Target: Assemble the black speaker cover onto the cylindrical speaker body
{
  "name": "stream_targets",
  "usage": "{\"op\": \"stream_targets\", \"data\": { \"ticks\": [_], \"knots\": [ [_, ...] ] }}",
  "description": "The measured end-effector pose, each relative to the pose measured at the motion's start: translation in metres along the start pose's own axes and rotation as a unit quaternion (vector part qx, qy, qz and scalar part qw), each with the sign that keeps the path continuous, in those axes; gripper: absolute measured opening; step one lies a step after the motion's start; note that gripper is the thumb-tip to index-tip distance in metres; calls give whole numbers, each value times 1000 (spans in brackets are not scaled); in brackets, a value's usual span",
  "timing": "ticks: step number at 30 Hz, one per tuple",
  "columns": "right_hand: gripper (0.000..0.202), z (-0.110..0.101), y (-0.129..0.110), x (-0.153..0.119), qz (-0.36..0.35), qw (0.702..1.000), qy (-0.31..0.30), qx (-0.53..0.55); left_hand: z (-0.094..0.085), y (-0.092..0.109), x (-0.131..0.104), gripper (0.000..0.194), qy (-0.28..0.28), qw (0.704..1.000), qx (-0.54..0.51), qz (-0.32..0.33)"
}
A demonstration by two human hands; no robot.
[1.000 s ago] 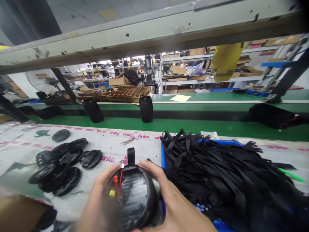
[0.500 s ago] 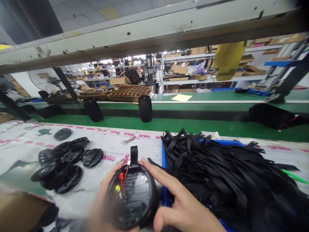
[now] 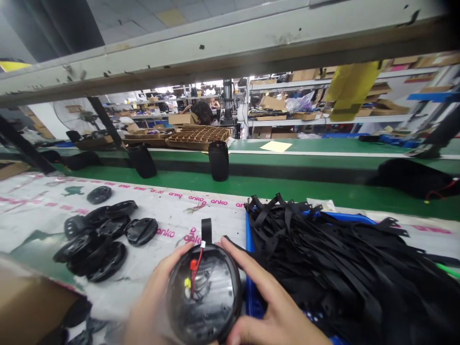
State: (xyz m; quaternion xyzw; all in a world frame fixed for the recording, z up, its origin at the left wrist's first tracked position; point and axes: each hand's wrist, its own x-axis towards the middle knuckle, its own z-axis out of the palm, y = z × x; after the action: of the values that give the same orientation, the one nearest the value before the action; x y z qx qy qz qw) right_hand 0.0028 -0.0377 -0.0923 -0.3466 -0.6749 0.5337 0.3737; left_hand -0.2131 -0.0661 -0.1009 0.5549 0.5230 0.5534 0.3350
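Between my two hands is a round black speaker housing [image 3: 215,306], its open end tilted toward me. Inside it show red wires with a red, a yellow and a white connector. A short black strap loop [image 3: 206,231] sticks up from its far rim. My left hand [image 3: 154,292], partly blurred, wraps the left side. My right hand [image 3: 269,297] grips the right side, with the fingers along the rim and the thumb low near the front. Close by on the right, a blue bin [image 3: 250,235] holds a heap of black straps [image 3: 334,258].
Several round black plastic caps [image 3: 97,249] lie in a pile on the left of the printed sheet [image 3: 151,201]. Black cylindrical speaker bodies [image 3: 219,161] stand on the green conveyor belt [image 3: 247,184]. A cardboard box [image 3: 28,306] sits at the lower left. A metal beam [image 3: 172,52] crosses overhead.
The view has shifted slightly, so the surroundings sit a little further right. Both hands still hold the housing, which appears slightly lower and to the right; its wires hang a bit differently.
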Motion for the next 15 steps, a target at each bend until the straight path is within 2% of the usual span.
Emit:
{"op": "stream_targets", "data": {
  "ticks": [1, 4, 5, 7, 11, 15],
  "knots": [
    [100, -1, 1, -1, -6, 1000, -12, -5, -4, -5, 7, 80, -8, 999, -29, -20],
    [94, -7, -2, -3, -56, 998, -39, -1, -10, -18, 34, 32, -19, 992, -102, -76],
    [94, -9, -5, -4, -72, 997, -39, 9, -8, -20, 42, 22, -25, 989, -114, -91],
    [89, -11, -13, -4, -83, 996, -33, 23, 0, -21, 51, 25, -35, 985, -121, -114],
    [45, -7, -29, 0, -39, 999, 4, 4, 26, -12, 46, 38, -51, 974, -148, -161],
    [44, 1, -33, 2, -8, 1000, 24, -2, 34, -7, 28, 42, -44, 965, -177, -189]
  ]
}}
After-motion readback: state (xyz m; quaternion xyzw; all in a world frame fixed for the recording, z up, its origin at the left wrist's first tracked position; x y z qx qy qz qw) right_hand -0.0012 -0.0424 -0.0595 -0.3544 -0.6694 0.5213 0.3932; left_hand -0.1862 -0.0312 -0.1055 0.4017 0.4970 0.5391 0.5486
